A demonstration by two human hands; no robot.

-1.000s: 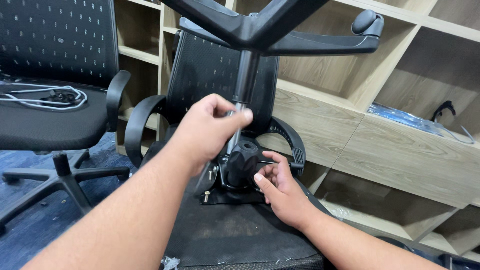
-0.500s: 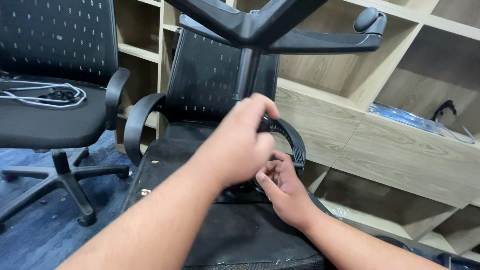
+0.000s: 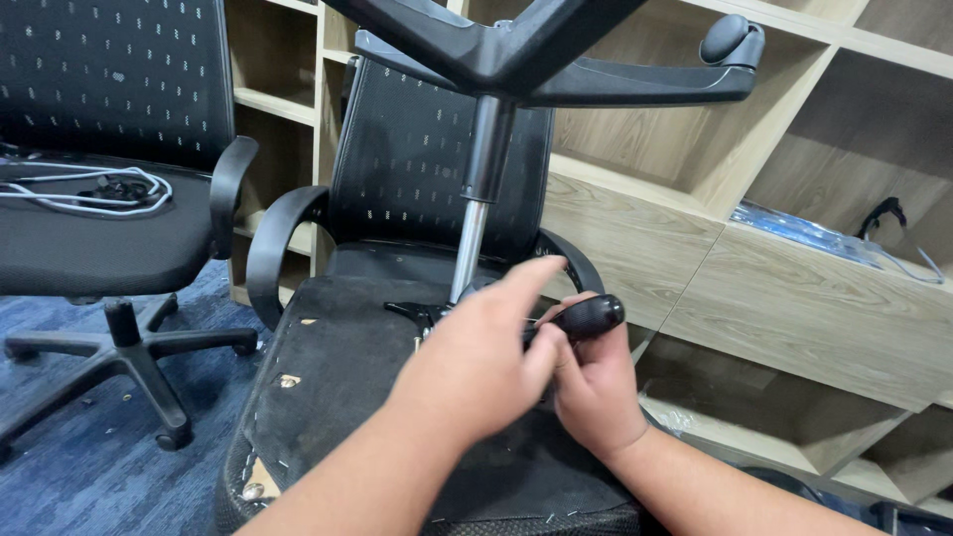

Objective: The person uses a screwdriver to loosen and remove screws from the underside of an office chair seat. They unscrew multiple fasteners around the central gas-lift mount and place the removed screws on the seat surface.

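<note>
A black office chair seat (image 3: 338,377) lies bottom-up, and its gas cylinder (image 3: 486,169) and star base (image 3: 516,50) point upward. My right hand (image 3: 596,397) grips a black lever handle (image 3: 588,318) beside the foot of the cylinder. My left hand (image 3: 476,367) reaches across in front of it with fingers spread, its thumb against the lever and its index finger stretched toward the mesh backrest (image 3: 407,159). That hand hides the seat mechanism.
A second black office chair (image 3: 99,238) stands at the left with a white cable (image 3: 89,189) on its seat. Wooden shelving (image 3: 794,308) fills the back and right, holding a plastic-wrapped item (image 3: 804,228). Blue carpet (image 3: 60,467) covers the floor. One caster (image 3: 730,40) sits on a base arm.
My left hand let go of the gas cylinder and moved down and right over the mechanism. My right hand now has the lever handle raised into view.
</note>
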